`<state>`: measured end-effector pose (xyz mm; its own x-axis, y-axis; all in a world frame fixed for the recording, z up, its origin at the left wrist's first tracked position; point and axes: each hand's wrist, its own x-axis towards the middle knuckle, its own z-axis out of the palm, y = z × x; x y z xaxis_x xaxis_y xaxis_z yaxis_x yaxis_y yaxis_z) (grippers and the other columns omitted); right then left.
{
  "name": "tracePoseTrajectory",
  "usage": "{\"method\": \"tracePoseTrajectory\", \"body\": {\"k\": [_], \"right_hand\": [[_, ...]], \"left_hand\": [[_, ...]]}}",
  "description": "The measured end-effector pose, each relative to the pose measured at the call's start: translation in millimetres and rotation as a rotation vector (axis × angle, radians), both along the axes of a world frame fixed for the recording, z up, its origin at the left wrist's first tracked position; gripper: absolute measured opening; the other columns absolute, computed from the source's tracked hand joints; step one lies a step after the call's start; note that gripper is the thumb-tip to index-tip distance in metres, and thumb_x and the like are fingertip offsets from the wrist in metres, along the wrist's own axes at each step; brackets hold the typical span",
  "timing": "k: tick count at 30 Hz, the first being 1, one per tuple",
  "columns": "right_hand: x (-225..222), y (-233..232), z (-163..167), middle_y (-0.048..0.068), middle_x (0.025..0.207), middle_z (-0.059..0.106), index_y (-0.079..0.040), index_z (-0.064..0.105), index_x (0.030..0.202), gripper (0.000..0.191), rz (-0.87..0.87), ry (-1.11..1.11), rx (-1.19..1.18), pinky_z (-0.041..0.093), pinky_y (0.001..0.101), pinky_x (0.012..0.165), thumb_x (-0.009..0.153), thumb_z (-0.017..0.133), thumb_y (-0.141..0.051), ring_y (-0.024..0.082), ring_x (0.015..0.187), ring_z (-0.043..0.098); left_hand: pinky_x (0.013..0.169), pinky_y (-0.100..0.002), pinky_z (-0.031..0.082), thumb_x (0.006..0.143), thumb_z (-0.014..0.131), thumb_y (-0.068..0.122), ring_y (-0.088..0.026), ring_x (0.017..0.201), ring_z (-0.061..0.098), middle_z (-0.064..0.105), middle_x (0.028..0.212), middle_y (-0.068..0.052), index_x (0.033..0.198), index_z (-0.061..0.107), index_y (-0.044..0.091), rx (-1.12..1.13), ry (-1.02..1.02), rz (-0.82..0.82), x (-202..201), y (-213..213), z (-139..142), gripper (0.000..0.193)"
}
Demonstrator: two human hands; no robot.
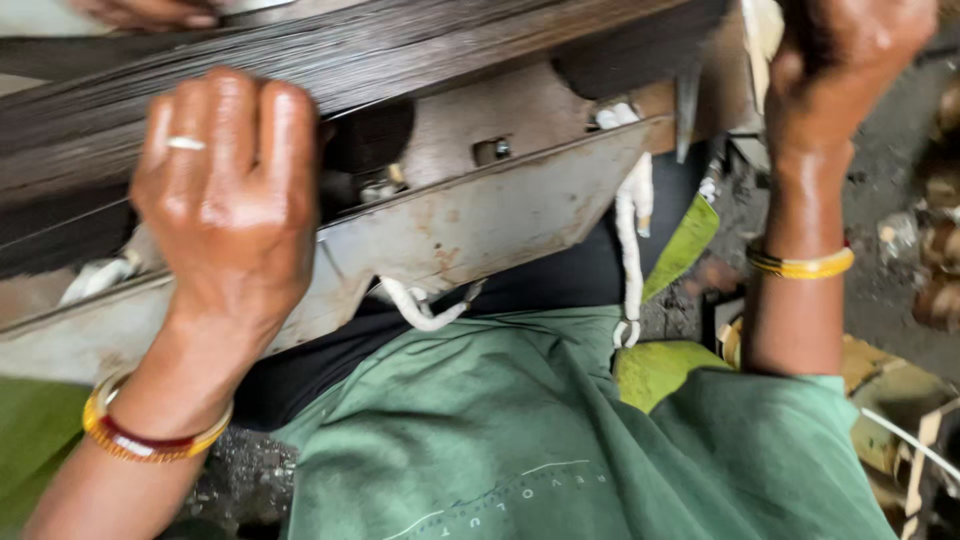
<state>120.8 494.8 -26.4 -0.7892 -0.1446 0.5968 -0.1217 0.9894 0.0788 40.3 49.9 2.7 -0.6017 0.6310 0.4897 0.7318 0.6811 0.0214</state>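
Observation:
A broad band of dark fine strands (420, 50) runs slantwise across the top, above a worn grey metal frame (480, 215). My left hand (228, 190), with a ring and coloured bangles at the wrist, curls its fingers over the band's lower edge and grips it. My right hand (850, 60), with yellow bangles on the forearm, is raised at the band's right end. Its back faces me and its fingers are hidden, so what it holds is unclear. My green shirt (560, 440) fills the bottom.
Another hand (150, 10) shows at the top left edge above the strands. White cords (630, 230) hang from the frame. Yellow-green cloth (685, 245) lies under it. Dark gritty floor and brown clutter (935, 300) sit at the right.

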Motion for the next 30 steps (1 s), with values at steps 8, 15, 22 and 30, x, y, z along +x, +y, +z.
{"method": "tracePoseTrajectory", "body": {"k": [8,15,22,30], "right_hand": [[-16,-39,-5,0.012,0.105,0.065,-0.006,0.078,0.122,0.044,0.086,-0.115,-0.248,0.049,0.0381,0.095,0.083,0.071,0.014,0.030,0.106,0.060],[-16,-50,18,0.018,0.110,0.057,-0.009,0.079,0.128,0.042,0.055,-0.235,-0.197,0.046,0.0456,0.090,0.087,0.087,-0.011,0.032,0.110,0.058],[-49,-71,22,0.026,0.161,0.030,-0.016,0.030,0.169,0.103,0.131,-0.504,0.075,0.016,0.0656,0.124,0.094,0.038,-0.087,0.046,0.151,0.027],[-68,-109,-10,0.019,0.175,0.015,-0.019,0.015,0.170,0.114,0.054,-0.533,0.128,0.000,0.0691,0.130,0.089,0.028,-0.098,0.045,0.162,0.008]], "left_hand": [[0.073,-0.035,0.042,0.088,0.066,0.002,-0.023,0.083,0.052,0.045,0.087,-0.008,0.089,0.051,0.004,0.108,-0.016,-0.001,-12,-18,-10,0.015],[0.079,-0.036,0.043,0.091,0.069,0.007,-0.024,0.094,0.054,0.054,0.101,-0.007,0.103,0.059,0.006,0.069,0.012,-0.035,-18,-27,-16,0.016],[0.099,-0.041,0.045,0.101,0.068,0.041,-0.016,0.126,0.056,0.058,0.139,-0.003,0.149,0.054,0.011,-0.146,0.081,-0.075,-33,-53,-21,0.058],[0.095,-0.038,0.045,0.103,0.066,0.053,-0.013,0.130,0.056,0.056,0.145,0.002,0.165,0.034,0.024,-0.255,0.073,-0.073,-43,-71,-27,0.076]]}}
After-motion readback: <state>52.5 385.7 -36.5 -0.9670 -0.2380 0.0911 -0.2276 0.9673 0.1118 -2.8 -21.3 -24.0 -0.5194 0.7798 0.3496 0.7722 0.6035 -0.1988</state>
